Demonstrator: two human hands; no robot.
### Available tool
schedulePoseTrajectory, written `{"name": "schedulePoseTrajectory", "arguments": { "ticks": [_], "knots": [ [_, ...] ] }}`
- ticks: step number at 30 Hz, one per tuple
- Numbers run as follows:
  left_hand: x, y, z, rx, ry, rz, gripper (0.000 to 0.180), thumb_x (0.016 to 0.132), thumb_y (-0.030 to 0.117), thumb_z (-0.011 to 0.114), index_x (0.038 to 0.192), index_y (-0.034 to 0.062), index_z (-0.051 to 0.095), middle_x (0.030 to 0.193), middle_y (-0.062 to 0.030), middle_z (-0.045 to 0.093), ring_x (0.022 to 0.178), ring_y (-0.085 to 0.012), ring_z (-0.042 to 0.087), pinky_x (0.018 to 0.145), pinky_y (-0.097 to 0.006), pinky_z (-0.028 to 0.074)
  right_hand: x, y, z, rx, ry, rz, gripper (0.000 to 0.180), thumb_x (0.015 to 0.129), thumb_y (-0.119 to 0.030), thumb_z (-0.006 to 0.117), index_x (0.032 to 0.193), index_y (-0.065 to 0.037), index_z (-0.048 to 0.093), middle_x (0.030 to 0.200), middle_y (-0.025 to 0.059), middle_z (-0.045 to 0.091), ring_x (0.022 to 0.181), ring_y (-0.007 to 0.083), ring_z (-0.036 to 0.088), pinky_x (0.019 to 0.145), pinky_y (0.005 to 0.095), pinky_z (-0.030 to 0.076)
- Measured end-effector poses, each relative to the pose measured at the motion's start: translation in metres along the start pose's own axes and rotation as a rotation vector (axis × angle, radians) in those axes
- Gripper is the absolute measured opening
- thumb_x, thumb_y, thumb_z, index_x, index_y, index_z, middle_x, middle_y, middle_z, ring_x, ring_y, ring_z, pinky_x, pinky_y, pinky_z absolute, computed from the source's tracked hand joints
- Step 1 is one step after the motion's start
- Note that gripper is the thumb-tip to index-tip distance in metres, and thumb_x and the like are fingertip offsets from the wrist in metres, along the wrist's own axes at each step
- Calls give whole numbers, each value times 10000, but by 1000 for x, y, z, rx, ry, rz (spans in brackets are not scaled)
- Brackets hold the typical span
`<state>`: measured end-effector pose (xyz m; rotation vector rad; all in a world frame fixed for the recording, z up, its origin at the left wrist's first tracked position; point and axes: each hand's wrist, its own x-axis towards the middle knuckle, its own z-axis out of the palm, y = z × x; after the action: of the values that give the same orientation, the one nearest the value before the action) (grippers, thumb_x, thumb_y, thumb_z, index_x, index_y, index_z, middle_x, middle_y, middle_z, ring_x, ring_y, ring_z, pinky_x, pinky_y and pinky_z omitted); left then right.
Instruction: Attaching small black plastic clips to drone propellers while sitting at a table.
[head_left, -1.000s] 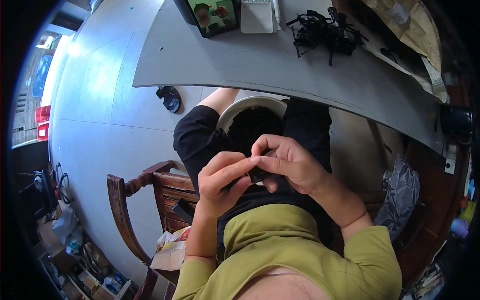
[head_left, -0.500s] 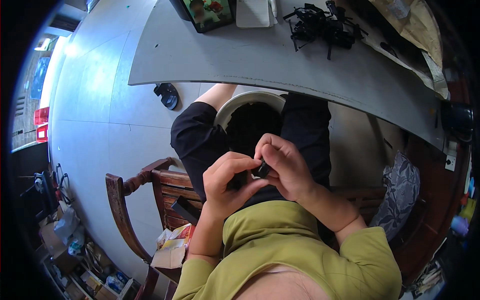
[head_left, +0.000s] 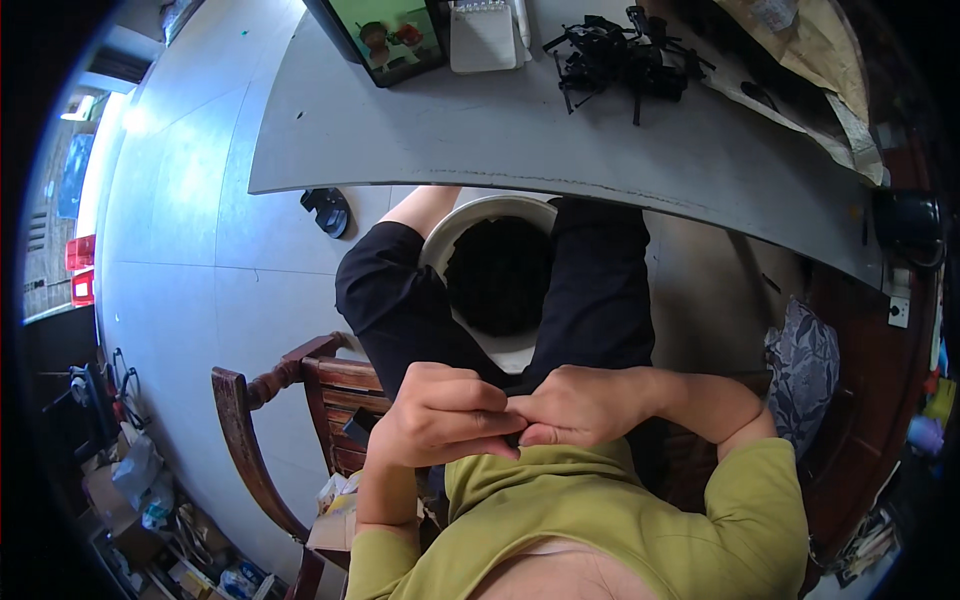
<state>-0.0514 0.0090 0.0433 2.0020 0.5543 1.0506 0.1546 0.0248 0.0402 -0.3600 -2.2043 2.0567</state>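
Observation:
Close to my belly, my left hand (head_left: 445,415) and my right hand (head_left: 585,405) meet fingertip to fingertip. The fingers of both are bent and closed around a small black piece (head_left: 515,437), of which only a dark sliver shows; its kind cannot be made out. Between my knees, beyond the hands, stands a whitish bucket (head_left: 434,250) holding a mass of black contents (head_left: 498,280). A tangled heap of thin black parts (head_left: 625,65) lies on the grey table (head_left: 400,145).
On the table are a tablet (head_left: 392,38), a spiral notepad (head_left: 484,40) and brown paper wrapping (head_left: 815,55). The table's near edge crosses above my knees. A wooden chair arm (head_left: 240,420) is at left, a patterned cushion (head_left: 805,370) at right. A black sandal (head_left: 328,212) lies on the floor.
Both hands have come down nearer my belly, and the right hand has turned so its back shows. The black piece is now mostly covered. The bucket is more in view.

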Motion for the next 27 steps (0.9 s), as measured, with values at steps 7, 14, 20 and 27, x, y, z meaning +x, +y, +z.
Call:
{"name": "schedulePoseTrajectory", "arguments": {
  "ticks": [7,14,20,27],
  "knots": [
    [-2,-3,-1,0,-5,-49,290,586,224,778,800,53,684,729,-41,565,554,-175,561,454,-264,421,0,-3,-2,-182,25,89,307,925,-337,439,906,-32,469,676,205,567,646,387,569,566,438,447],
    [-20,-11,16,-725,578,-496,324,741,269,702,834,-27,610,825,-139,559,650,-158,550,562,-213,443,2,24,-118,-1190,1262,16,172,733,-145,651,885,-86,596,963,81,558,957,274,513,775,371,441],
    [-27,-23,34,-1294,727,-629,301,848,348,509,894,52,493,840,-105,492,649,-173,484,509,-240,408,-10,54,-182,-1787,1185,153,147,772,-118,553,898,-147,623,1031,54,575,1085,237,483,931,464,338],
    [-20,-32,31,-1008,648,-715,231,870,219,557,997,30,518,781,-55,516,642,-125,501,528,-225,413,-13,14,-150,-1247,1200,-128,137,755,-60,621,887,-91,600,946,53,594,954,235,558,869,385,402]
  ]
}}
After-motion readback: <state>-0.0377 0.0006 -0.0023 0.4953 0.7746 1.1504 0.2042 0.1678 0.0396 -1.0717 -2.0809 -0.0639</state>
